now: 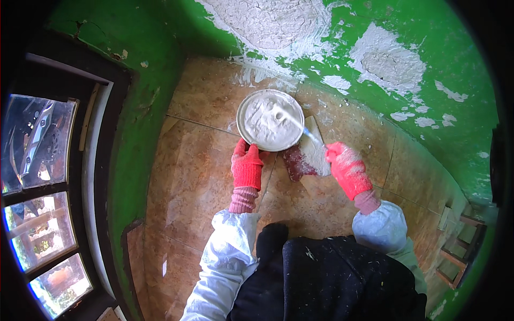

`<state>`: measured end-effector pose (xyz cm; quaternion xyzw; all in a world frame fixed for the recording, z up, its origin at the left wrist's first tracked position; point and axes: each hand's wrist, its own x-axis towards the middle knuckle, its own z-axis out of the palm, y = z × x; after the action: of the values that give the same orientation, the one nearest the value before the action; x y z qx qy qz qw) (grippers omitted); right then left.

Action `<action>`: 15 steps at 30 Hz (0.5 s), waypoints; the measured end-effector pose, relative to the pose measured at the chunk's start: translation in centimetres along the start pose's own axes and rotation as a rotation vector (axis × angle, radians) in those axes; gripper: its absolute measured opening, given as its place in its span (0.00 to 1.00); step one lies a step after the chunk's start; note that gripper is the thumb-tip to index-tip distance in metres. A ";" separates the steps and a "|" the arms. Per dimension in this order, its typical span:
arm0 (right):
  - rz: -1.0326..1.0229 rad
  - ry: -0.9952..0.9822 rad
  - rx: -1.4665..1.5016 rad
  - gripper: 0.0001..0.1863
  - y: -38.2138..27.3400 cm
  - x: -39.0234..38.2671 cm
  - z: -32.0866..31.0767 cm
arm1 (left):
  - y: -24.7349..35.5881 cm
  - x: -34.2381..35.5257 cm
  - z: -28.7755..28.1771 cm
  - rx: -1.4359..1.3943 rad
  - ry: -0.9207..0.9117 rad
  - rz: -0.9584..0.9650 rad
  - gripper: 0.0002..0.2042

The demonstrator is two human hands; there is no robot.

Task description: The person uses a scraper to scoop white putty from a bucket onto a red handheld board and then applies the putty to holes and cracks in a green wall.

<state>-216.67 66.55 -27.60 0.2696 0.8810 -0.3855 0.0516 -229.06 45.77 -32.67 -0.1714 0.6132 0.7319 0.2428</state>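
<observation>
Fingers of the left hand [247,165], in a red knit glove, curl over the near rim of a round white pan [270,120] and grip it, the thumb side lying along the edge. Fingers of the right hand [347,168], gloved the same and dusted white, are closed tight around the handle of a thin tool [304,130] whose pale shaft slants up and left into the pan.

That pan sits on the floor [198,176] close to the far wall, filled with thick, lumpy white paste. Just right of it, touching its near-right edge, lies a flat trowel-like board [308,155], dark red where bare and smeared white over most of its face.

Glossy brown tiles with thin grout lines make up the floor, spattered white near the wall. Behind, the green wall [428,32] is patched with rough, cracked white filler. Both forearms wear white sleeves with pink cuffs. On the left stands a dark-framed window [43,176].
</observation>
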 end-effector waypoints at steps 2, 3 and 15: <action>0.058 0.038 -0.023 0.07 0.0 0.2 -0.4 | -0.3 0.1 0.1 -0.056 -0.014 0.038 0.17; 0.060 0.016 -0.082 0.07 -0.1 0.0 -0.4 | -0.5 0.0 0.1 -0.066 0.002 0.033 0.17; 0.050 -0.029 -0.061 0.08 1.0 -1.9 1.4 | -1.7 0.6 1.3 -0.023 0.094 0.086 0.14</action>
<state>-214.73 65.30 -28.67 0.2841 0.8844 -0.3610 0.0823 -228.54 47.32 -34.18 -0.1818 0.6223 0.7398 0.1801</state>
